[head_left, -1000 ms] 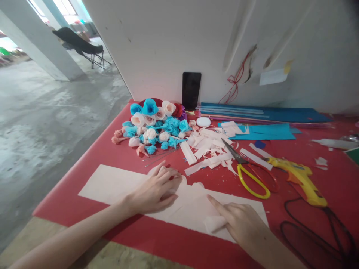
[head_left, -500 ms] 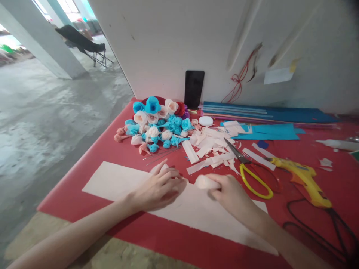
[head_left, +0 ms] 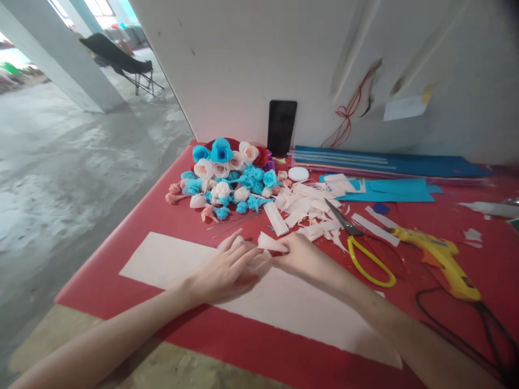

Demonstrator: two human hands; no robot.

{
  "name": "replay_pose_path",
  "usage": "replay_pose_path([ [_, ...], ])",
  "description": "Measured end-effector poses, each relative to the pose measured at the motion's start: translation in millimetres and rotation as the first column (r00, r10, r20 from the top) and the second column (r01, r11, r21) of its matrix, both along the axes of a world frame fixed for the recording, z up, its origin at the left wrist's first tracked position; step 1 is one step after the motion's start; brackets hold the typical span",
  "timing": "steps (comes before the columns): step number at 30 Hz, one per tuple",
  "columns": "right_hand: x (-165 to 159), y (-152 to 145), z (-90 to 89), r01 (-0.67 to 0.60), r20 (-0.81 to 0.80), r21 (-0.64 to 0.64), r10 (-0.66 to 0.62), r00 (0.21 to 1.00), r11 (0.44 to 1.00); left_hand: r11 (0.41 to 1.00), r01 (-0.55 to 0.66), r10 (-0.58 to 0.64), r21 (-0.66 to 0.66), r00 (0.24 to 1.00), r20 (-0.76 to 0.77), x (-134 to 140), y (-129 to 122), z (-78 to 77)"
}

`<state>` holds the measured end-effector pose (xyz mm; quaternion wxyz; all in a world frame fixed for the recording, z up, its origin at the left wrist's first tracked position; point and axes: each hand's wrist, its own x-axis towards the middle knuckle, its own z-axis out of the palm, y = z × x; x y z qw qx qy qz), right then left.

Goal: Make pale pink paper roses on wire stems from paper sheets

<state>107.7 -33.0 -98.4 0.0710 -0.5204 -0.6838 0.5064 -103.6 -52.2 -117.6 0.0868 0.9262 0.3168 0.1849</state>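
Note:
A long pale pink paper sheet (head_left: 170, 259) lies flat on the red table cover (head_left: 133, 216). My left hand (head_left: 227, 267) rests on the sheet near its far edge, fingers spread and pressing the paper down. My right hand (head_left: 302, 254) meets it from the right and pinches a folded corner of pink paper (head_left: 271, 242) lifted off the sheet. Beyond the hands lies a heap of cut pink paper strips (head_left: 304, 210).
A pile of blue, pink and white paper flowers (head_left: 227, 178) sits behind the hands. Yellow-handled scissors (head_left: 360, 248) and a yellow glue gun (head_left: 440, 259) with a black cord lie to the right. Blue sheets (head_left: 389, 189), a white disc (head_left: 298, 174) and a black phone (head_left: 281, 127) stand by the wall.
My right hand has moved from the near right of the sheet up and left with the paper's end, folding it over until it meets my left hand. My left hand stayed in place.

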Motion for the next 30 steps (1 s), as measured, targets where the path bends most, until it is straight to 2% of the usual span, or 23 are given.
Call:
replay_pose_path([
  [7, -13, 14, -14.1, 0.013, 0.133, 0.074, -0.022, 0.991, 0.997, 0.997, 0.007, -0.005, -0.074, 1.000, 0.019, 0, 5, 4.8],
  [10, -11, 13, -15.5, 0.038, 0.106, 0.093, -0.048, 0.993, 0.995, 0.995, 0.007, -0.004, -0.099, 0.999, 0.033, 1, 5, 9.4],
  [13, -4, 7, -8.0, 0.079, -0.003, 0.168, -0.080, 0.997, 0.983, 0.992, 0.020, -0.013, -0.124, 0.998, 0.056, 2, 4, 12.6],
  [16, 11, 1, 5.0, 0.166, -0.165, 0.313, -0.119, 0.979, 0.935, 0.989, 0.030, -0.016, -0.145, 0.996, 0.093, 2, 4, 13.4],
  [20, 33, -6, 21.3, 0.312, -0.351, 0.502, -0.140, 0.926, 0.807, 0.988, 0.064, -0.040, -0.140, 0.985, 0.167, 7, 8, 19.5],
  [22, 43, -9, 28.1, 0.378, -0.420, 0.562, -0.140, 0.897, 0.735, 0.986, 0.086, -0.055, -0.141, 0.976, 0.209, 15, 12, 30.3],
  [24, 50, -14, 34.1, 0.437, -0.477, 0.600, -0.139, 0.868, 0.670, 0.983, 0.096, -0.053, -0.154, 0.964, 0.262, 27, 18, 48.2],
  [28, 57, -22, 45.0, 0.547, -0.567, 0.619, -0.161, 0.808, 0.563, 0.980, 0.052, 0.020, -0.190, 0.933, 0.360, 57, 35, 99.0],
  [30, 59, -24, 50.9, 0.588, -0.595, 0.610, -0.182, 0.783, 0.531, 0.956, 0.071, 0.059, -0.286, 0.905, 0.421, 72, 43, 123.5],
])
